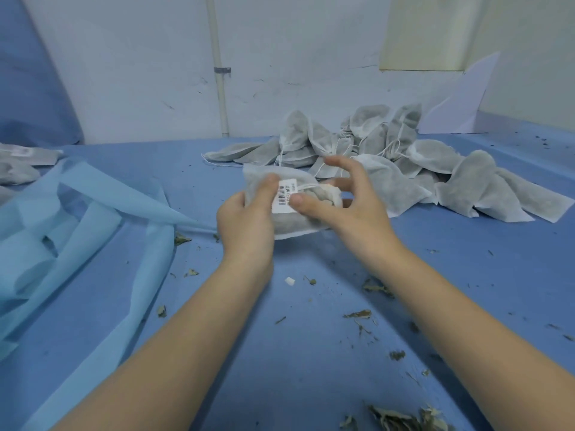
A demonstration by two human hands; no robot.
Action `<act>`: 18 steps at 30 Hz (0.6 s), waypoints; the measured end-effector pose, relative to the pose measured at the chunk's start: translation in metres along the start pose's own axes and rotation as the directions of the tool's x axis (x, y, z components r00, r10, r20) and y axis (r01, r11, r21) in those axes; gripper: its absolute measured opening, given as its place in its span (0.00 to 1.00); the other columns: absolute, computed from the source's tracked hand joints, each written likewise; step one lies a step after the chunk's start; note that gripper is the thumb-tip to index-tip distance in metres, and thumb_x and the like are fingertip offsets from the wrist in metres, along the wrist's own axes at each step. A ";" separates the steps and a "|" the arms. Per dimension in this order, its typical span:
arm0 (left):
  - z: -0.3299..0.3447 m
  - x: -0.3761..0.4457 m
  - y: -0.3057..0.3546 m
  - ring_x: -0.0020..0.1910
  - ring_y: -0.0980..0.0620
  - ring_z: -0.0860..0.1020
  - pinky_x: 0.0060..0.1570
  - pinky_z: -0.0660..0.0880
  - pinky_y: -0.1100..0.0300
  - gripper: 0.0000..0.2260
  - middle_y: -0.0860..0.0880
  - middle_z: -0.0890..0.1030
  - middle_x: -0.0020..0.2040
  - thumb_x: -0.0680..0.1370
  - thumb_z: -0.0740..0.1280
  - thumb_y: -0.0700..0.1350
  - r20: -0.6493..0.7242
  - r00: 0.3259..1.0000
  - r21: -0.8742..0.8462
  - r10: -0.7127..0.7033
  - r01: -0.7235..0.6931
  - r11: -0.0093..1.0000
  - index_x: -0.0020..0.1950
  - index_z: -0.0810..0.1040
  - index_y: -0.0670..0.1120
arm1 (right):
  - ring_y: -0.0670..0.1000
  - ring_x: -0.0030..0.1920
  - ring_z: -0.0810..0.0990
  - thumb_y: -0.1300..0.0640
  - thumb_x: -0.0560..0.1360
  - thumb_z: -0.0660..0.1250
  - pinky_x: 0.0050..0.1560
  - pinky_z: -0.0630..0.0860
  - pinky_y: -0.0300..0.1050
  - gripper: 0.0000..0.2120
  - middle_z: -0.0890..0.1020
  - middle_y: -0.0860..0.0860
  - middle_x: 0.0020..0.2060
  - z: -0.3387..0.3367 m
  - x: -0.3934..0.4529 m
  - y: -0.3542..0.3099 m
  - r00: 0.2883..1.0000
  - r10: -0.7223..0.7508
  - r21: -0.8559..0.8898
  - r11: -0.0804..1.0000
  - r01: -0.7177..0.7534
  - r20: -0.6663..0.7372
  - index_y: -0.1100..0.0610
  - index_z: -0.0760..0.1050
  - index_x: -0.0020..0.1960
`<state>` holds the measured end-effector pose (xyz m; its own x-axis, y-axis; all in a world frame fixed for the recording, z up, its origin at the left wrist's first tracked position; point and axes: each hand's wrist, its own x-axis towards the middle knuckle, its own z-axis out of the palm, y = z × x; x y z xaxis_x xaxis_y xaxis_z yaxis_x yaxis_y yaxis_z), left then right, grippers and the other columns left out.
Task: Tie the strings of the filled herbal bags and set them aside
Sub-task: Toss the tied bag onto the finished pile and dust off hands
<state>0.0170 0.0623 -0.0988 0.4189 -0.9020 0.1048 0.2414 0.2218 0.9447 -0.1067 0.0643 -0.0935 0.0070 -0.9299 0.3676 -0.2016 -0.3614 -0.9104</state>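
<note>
Both my hands held one filled bag above the blue bench.

My left hand (245, 217) gripped the white non-woven herbal bag (291, 219), thumb on its barcode label (284, 194); my right hand (348, 197) pinched its open neck, upper fingers spread. Beyond that bag, a heap of tied grey-white bags (373, 150) lay on the bench (280, 353).

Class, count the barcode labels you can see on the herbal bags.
2: one label on the bag held by both hands, one blurred label on a bag at far left. The pile's bags may hide more.
</note>
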 end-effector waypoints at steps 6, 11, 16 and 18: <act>-0.009 -0.003 0.011 0.44 0.42 0.81 0.50 0.77 0.47 0.11 0.42 0.83 0.43 0.74 0.70 0.49 -0.093 0.995 0.012 -0.045 0.046 0.999 0.39 0.79 0.42 | 0.53 0.45 0.81 0.62 0.67 0.77 0.52 0.79 0.54 0.21 0.78 0.55 0.50 0.029 -0.004 -0.001 0.974 0.227 0.424 0.881 -0.208 0.006 0.49 0.68 0.48; -0.018 -0.007 0.023 0.31 0.48 0.83 0.31 0.80 0.59 0.13 0.49 0.83 0.30 0.75 0.69 0.52 -0.013 0.994 -0.090 -0.111 0.109 0.990 0.39 0.74 0.43 | 0.50 0.40 0.78 0.60 0.70 0.75 0.45 0.80 0.46 0.13 0.78 0.53 0.46 0.062 0.024 -0.030 0.910 0.312 0.566 0.817 -0.109 -0.275 0.53 0.71 0.45; -0.026 -0.001 0.031 0.45 0.34 0.78 0.49 0.76 0.44 0.22 0.38 0.76 0.34 0.79 0.56 0.58 -0.106 0.992 0.059 -0.065 0.071 0.996 0.38 0.71 0.41 | 0.46 0.59 0.76 0.24 0.63 0.61 0.64 0.74 0.51 0.45 0.68 0.36 0.66 0.124 0.035 -0.084 0.924 0.064 0.297 0.937 -0.186 0.376 0.38 0.55 0.76; -0.032 0.006 0.034 0.49 0.37 0.79 0.56 0.74 0.40 0.18 0.40 0.77 0.36 0.80 0.56 0.57 -0.104 0.994 0.099 -0.038 0.048 0.994 0.41 0.73 0.44 | 0.46 0.56 0.75 0.20 0.57 0.55 0.66 0.71 0.52 0.49 0.69 0.31 0.59 0.128 0.036 -0.087 0.925 0.062 0.250 0.954 -0.165 0.375 0.33 0.50 0.75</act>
<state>0.0555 0.0762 -0.0756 0.4983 -0.8663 0.0359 0.1737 0.1403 0.9748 0.0369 0.0536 -0.0253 0.3608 -0.9082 0.2123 0.0508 -0.2082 -0.9768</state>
